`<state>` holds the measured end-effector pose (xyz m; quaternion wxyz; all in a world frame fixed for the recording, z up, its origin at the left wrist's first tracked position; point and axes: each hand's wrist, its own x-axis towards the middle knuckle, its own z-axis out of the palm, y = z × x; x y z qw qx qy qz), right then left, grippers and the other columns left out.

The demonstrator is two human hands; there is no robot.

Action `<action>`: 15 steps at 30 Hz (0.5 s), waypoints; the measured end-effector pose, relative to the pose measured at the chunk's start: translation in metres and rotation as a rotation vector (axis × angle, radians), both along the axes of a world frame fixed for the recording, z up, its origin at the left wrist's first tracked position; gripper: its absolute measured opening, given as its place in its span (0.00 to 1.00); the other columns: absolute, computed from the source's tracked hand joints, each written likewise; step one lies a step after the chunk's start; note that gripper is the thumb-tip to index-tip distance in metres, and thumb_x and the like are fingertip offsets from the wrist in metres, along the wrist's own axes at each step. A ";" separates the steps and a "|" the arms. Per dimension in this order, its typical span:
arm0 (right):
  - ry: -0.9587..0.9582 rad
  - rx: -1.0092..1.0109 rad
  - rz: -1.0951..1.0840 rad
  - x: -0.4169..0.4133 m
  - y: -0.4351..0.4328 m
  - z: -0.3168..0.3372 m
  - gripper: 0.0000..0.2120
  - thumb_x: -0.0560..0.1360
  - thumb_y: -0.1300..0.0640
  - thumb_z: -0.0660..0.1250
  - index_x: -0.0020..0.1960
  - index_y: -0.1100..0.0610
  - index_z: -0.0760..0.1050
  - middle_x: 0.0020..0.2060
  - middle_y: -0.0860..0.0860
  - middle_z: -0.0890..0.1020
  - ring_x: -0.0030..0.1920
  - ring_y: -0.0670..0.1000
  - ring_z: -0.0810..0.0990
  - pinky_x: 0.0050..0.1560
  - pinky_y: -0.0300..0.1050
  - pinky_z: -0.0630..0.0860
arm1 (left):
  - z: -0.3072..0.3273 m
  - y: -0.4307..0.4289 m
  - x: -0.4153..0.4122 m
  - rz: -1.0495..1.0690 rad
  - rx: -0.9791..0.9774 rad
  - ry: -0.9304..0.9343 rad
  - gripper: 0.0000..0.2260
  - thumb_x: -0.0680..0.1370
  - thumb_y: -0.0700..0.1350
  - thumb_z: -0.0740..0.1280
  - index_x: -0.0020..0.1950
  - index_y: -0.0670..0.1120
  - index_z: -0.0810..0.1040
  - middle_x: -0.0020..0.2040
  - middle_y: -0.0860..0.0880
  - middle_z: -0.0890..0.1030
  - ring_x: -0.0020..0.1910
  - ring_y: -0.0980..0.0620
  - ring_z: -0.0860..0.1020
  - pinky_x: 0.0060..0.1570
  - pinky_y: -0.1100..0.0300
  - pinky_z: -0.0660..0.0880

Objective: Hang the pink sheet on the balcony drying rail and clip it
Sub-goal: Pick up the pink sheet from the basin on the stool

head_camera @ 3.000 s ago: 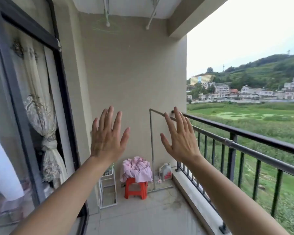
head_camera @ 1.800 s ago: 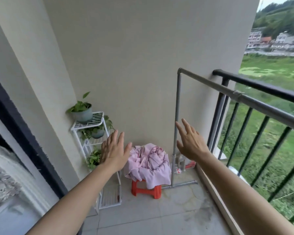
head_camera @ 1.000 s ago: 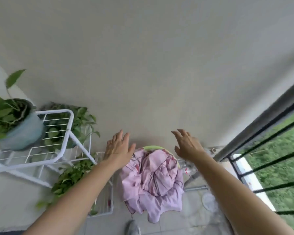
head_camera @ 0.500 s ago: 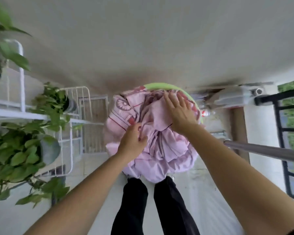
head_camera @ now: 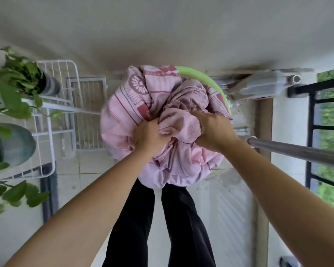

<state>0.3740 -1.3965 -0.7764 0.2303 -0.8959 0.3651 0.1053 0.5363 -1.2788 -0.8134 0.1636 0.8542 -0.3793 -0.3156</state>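
1. Legs [head_camera: 162, 224] in dark trousers fill the lower centre of the frame. Both bare forearms run up from the lower corners and converge on the bundle at mid-frame.

2. Left hand [head_camera: 148, 136]: curled into a fist, knuckles towards the camera, bunching a fold of fabric just left of centre. The fingertips are buried in the cloth, so the depth of the hold cannot be judged.

3. Right hand [head_camera: 213, 130]: likewise clenched on the cloth, just right of centre and slightly higher in the frame. The two fists sit close together, with one gathered ridge of fabric between them.

4. Pink sheet [head_camera: 162, 124]: crumpled into a rounded heap at the centre of the frame, directly beneath both hands. It has no clear long axis and no free edge or corner can be seen. It is not yet on any rail.

5. Green basin [head_camera: 202, 78]: only its rim shows, at the upper right of the heap.

6. Drying rail [head_camera: 297, 152]: a grey metal bar entering from the right edge, its near end just beside the right wrist. The right hand is the nearer; judged, the lift must carry the bundle up and rightward.

7. Plant rack [head_camera: 52, 105]: white wire, at the left, well apart.
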 end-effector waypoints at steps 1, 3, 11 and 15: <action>-0.037 -0.012 0.002 -0.004 0.004 0.004 0.26 0.62 0.55 0.73 0.61 0.51 0.76 0.41 0.53 0.84 0.41 0.60 0.83 0.36 0.48 0.77 | 0.005 0.000 0.000 0.024 -0.056 0.041 0.13 0.67 0.51 0.71 0.42 0.41 0.80 0.37 0.40 0.81 0.38 0.39 0.80 0.35 0.58 0.69; -0.118 -0.038 -0.037 -0.010 0.009 0.015 0.28 0.62 0.55 0.74 0.62 0.53 0.76 0.42 0.53 0.84 0.41 0.61 0.83 0.36 0.48 0.76 | 0.020 0.001 0.005 0.049 -0.134 0.114 0.09 0.68 0.39 0.70 0.47 0.38 0.80 0.44 0.40 0.80 0.44 0.40 0.79 0.38 0.58 0.69; -0.212 0.107 -0.398 0.000 0.003 0.119 0.59 0.57 0.36 0.77 0.79 0.53 0.53 0.67 0.55 0.70 0.60 0.55 0.74 0.52 0.54 0.76 | 0.173 -0.021 0.040 -0.090 -0.308 0.560 0.15 0.71 0.36 0.72 0.57 0.47 0.82 0.52 0.52 0.85 0.52 0.59 0.82 0.53 0.62 0.78; -0.155 0.084 -0.397 0.011 -0.010 0.191 0.60 0.47 0.20 0.65 0.73 0.48 0.65 0.76 0.51 0.64 0.76 0.59 0.59 0.73 0.63 0.59 | 0.275 -0.038 0.057 -0.218 -0.422 0.527 0.14 0.68 0.33 0.74 0.47 0.49 0.81 0.41 0.59 0.83 0.40 0.71 0.77 0.42 0.71 0.74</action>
